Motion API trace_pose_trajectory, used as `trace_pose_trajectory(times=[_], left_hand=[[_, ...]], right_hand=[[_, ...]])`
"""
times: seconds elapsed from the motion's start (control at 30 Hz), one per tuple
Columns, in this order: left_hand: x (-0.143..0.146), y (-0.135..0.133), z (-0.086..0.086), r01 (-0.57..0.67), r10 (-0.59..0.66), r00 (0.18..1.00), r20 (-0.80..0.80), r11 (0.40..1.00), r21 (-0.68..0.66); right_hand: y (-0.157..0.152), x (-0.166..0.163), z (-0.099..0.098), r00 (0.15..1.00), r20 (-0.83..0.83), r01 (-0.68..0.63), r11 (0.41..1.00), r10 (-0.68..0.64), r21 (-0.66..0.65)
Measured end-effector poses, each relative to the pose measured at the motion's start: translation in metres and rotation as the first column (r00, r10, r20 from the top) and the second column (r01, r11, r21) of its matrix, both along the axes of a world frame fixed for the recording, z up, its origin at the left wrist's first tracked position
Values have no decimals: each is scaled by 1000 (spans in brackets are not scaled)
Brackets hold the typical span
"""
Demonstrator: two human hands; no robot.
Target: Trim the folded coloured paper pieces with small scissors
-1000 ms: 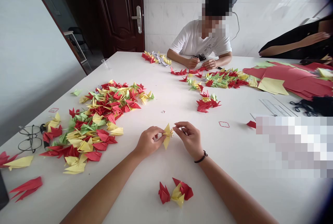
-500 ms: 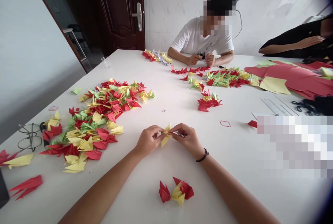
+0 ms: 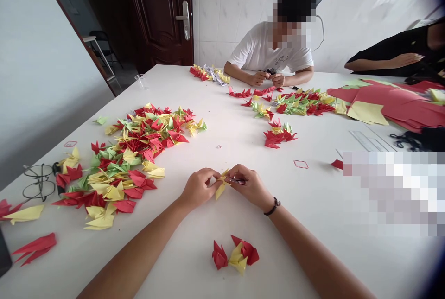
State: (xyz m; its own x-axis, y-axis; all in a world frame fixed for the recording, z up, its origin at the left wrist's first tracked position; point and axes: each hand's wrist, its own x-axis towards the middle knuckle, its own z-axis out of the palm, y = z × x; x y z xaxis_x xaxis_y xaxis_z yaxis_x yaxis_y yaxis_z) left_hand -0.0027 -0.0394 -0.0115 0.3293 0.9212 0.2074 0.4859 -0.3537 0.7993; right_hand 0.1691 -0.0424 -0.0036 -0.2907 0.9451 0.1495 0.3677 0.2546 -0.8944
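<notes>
A small yellow paper crane [image 3: 220,191] is pinched between the thumb and fingers of my left hand [image 3: 199,187]. My right hand [image 3: 251,187] meets it from the other side, its fingertips at the crane's folds. A slim, dark, shiny tool [image 3: 238,181] sits in the right hand's grip; its kind is too small to make out. Nearer to me, between my forearms, two red paper cranes [image 3: 246,249] lie around a yellow paper crane [image 3: 238,260]. To the left of my hands spreads a big heap of red, yellow and green paper cranes [image 3: 139,146].
Glasses [image 3: 40,182] lie at the left edge of the white table [image 3: 181,262]. A clear cup [image 3: 141,81] stands at the far left corner. Across the table sits a person [image 3: 274,53]; another person's arm [image 3: 385,62] is at the right, behind red paper sheets [image 3: 378,102].
My right hand has turned slightly, and more of the dark tool shows in it. The yellow crane has tilted a little. My left hand has barely moved.
</notes>
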Motion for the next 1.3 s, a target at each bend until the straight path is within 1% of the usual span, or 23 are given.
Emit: trace_pose_trajectory(times=[0.2,0.4,0.5,0.63,0.7,0.87,1.03,1.13,1.23,1.3], left_hand=[[0,0,3,19,-19,1000,4,999,-46],[0,0,5,12,-9,999,40,997,-71],[0,1,4,3,-1,999,37,997,-79],[0,1,1,-11,14,999,35,996,-84],[0,1,1,-13,16,999,33,997,-77],[0,1,1,-7,9,999,38,998,-66],[0,2,0,6,-3,998,56,999,-51],[0,2,-1,5,-2,998,57,999,-44],[1,1,-1,6,-4,999,48,999,-40],[1,1,-1,9,-6,999,49,998,-60]], right_hand=[[-1,1,0,991,126,-48,993,34,108],[-2,1,0,991,134,-48,983,24,178],[0,2,-1,994,111,-5,979,-18,202],[5,5,-6,995,1,99,983,-100,157],[6,5,-7,993,-47,114,987,-109,112],[4,2,-3,990,-116,82,996,-78,28],[1,2,2,987,-160,29,1000,-30,-9],[-1,1,1,995,-98,-5,999,9,38],[-3,-2,-3,1000,-5,20,991,-19,131],[-4,-4,-5,999,28,37,980,-44,195]])
